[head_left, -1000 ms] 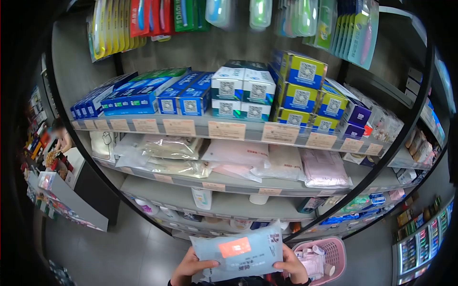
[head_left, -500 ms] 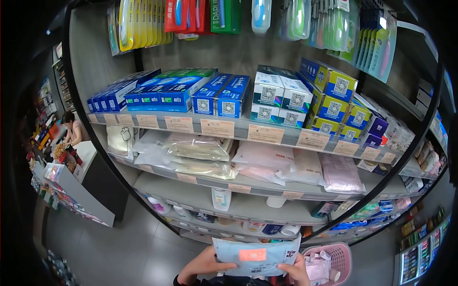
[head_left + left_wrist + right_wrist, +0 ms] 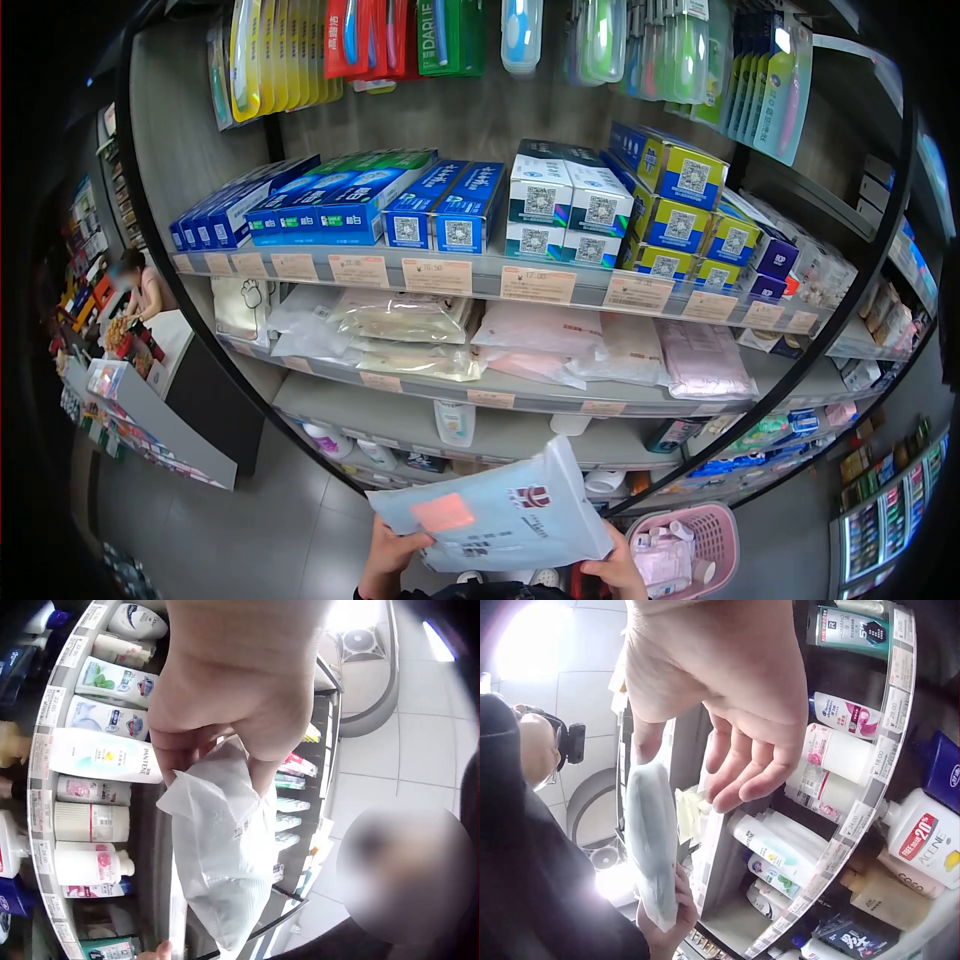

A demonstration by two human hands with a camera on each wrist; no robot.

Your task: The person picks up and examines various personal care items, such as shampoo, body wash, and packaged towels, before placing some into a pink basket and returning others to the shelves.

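A light-blue soft plastic packet (image 3: 495, 510) with an orange label is held in front of the body, tilted with its right side higher. My left hand (image 3: 392, 555) grips its left end, thumb on the front. In the left wrist view, that hand (image 3: 232, 697) has fingers and thumb on either side of the packet's crumpled end (image 3: 225, 840). At the lower right corner is my right hand (image 3: 618, 565). The right wrist view shows the right hand's (image 3: 720, 690) thumb at the packet's end (image 3: 651, 840), while its other fingers hang loosely apart from it.
Toothpaste boxes (image 3: 345, 200) line the upper shelf, under hanging toothbrush packs (image 3: 285, 55). Bagged soft goods (image 3: 540, 330) lie one shelf down, with bottles (image 3: 455, 422) below. A pink basket (image 3: 728, 540) with items stands at right. Someone sits behind a counter (image 3: 185, 345) at left.
The packet has risen and tilted, its right side up, and more of its front faces the camera. The right hand's fingers have loosened. The view swung right-to-left and partly back.
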